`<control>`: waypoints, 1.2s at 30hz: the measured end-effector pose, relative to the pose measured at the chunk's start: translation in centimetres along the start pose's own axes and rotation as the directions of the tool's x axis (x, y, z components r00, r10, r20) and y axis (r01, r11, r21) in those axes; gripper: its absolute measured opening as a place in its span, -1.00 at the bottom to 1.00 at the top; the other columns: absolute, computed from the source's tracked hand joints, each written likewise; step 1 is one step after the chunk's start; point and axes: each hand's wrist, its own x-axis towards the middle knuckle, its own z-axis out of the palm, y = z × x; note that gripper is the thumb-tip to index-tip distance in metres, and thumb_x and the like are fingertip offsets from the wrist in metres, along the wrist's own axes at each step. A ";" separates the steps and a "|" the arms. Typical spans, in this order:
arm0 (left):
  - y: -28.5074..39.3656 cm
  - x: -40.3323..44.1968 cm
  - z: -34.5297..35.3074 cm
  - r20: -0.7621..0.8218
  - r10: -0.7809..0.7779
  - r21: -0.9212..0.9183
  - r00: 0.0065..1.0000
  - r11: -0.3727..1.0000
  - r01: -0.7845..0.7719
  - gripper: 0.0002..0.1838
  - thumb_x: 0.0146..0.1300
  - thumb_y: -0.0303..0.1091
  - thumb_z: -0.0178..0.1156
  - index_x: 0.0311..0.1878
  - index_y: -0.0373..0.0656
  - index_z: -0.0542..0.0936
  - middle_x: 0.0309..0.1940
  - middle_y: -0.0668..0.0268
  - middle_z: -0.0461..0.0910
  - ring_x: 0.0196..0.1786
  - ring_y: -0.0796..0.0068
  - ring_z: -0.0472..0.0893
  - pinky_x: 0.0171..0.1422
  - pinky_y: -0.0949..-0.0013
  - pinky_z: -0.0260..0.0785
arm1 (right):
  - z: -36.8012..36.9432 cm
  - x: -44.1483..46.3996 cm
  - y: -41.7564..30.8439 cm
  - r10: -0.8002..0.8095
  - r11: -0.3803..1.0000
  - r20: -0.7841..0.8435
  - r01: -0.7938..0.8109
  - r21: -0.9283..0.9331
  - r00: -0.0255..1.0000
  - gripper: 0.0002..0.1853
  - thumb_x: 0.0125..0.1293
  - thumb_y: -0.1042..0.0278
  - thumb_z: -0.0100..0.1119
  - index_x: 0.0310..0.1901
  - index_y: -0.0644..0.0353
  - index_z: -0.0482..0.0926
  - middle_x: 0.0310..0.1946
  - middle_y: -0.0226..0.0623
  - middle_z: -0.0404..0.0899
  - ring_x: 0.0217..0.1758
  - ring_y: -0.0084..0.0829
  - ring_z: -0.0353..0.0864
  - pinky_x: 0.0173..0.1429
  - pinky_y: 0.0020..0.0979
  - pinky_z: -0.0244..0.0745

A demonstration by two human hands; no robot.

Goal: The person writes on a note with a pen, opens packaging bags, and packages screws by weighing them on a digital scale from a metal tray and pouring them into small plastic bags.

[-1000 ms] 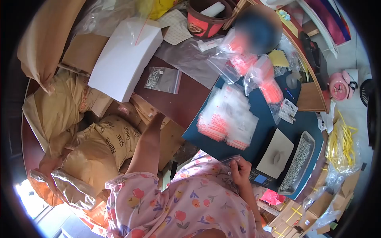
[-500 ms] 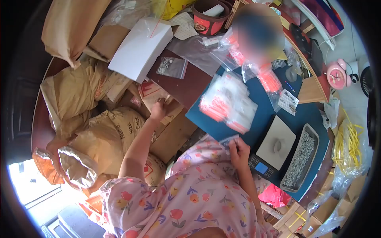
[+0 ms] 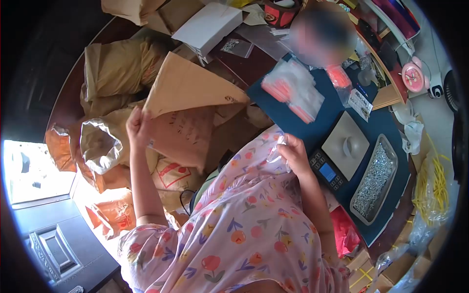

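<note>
My left hand (image 3: 139,128) is closed on the left corner of a brown cardboard flap (image 3: 190,88). The flap is raised at a slant over a printed brown surface (image 3: 183,134); what lies beneath is mostly hidden. At the front edge of the blue-green table mat (image 3: 337,93), my right hand (image 3: 294,152) pinches a small clear plastic bag (image 3: 276,152). I cannot make out its contents. A pile of clear zip bags with red-orange edges (image 3: 295,90) lies on the mat beyond that hand. To its right sits a digital scale (image 3: 344,141) with a ring-shaped item (image 3: 349,146) on its plate.
A metal tray of small silvery parts (image 3: 373,180) stands right of the scale. Brown paper sacks (image 3: 115,73) crowd the left side. At the back are a white box (image 3: 207,27) and a small bag of metal parts (image 3: 238,47). A pink alarm clock (image 3: 413,77) stands far right.
My left hand has moved left and toward me, and the cardboard flap now stands raised in it. My right hand still holds the small bag. The view has shifted.
</note>
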 end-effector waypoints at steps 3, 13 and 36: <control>2.3 0.1 -3.9 0.044 -0.064 -0.176 0.997 0.982 0.071 -0.80 0.35 -0.35 0.11 -0.32 -0.32 0.51 -0.47 0.56 0.33 -0.41 0.77 0.23 -0.36 0.61 0.08 | 2.0 0.6 -0.8 -0.055 0.998 -0.015 0.055 -0.011 0.998 -0.73 0.17 0.46 0.20 -0.09 0.23 0.41 -0.60 -0.61 0.30 -0.55 -0.80 0.23 -0.47 -0.68 0.12; 1.4 3.6 -7.4 -0.100 0.132 -0.490 0.986 0.856 -0.164 -0.81 0.29 -0.41 0.06 -0.37 -0.36 0.53 -0.30 0.27 0.57 -0.24 0.61 0.44 0.00 0.52 0.19 | 6.6 2.2 -7.4 -0.105 0.748 0.378 0.323 -0.579 0.920 -0.71 0.17 0.36 0.24 -0.05 0.18 0.59 -0.21 -0.16 0.66 -0.21 -0.38 0.67 -0.13 -0.39 0.50; 9.5 -1.7 8.9 0.040 -0.377 -0.646 0.925 0.697 0.312 -0.72 0.38 -0.15 0.10 -0.38 -0.13 0.52 -0.70 0.60 0.36 -0.70 0.85 0.26 -0.65 0.68 0.01 | 16.1 9.3 -5.8 -0.267 0.950 0.296 0.302 -0.078 0.917 -0.81 0.38 0.31 0.08 -0.31 0.23 0.57 -0.46 -0.55 0.53 -0.37 -0.79 0.41 -0.29 -0.64 0.34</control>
